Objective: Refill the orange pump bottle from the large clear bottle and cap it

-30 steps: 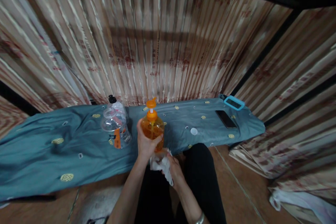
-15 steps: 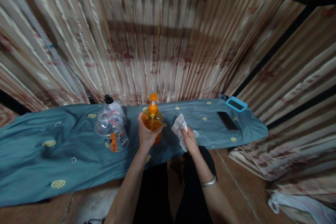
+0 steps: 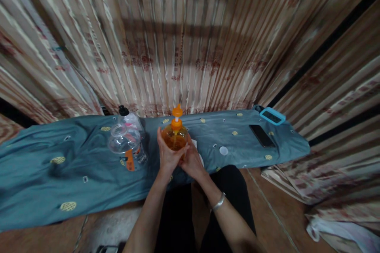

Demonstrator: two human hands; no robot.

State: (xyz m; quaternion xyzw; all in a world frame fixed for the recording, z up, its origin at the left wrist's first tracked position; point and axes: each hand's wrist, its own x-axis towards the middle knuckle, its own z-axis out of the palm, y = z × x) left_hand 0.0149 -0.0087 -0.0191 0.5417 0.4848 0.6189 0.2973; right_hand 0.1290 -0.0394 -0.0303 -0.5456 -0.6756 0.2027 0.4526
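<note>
Left hand (image 3: 168, 154) grips the orange pump bottle (image 3: 175, 136); right hand (image 3: 191, 162) presses a white tissue (image 3: 198, 153) against it. Clear bottles (image 3: 127, 144) stand left.

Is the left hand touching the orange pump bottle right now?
Touching. The head view shows the left hand wrapped around the side of the orange pump bottle, its fingers lying across the body with no gap.

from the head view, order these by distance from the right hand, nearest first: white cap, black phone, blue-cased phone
1. white cap, on the cloth just right of the right hand.
2. black phone, farther right.
3. blue-cased phone, at the far right back edge.
</note>
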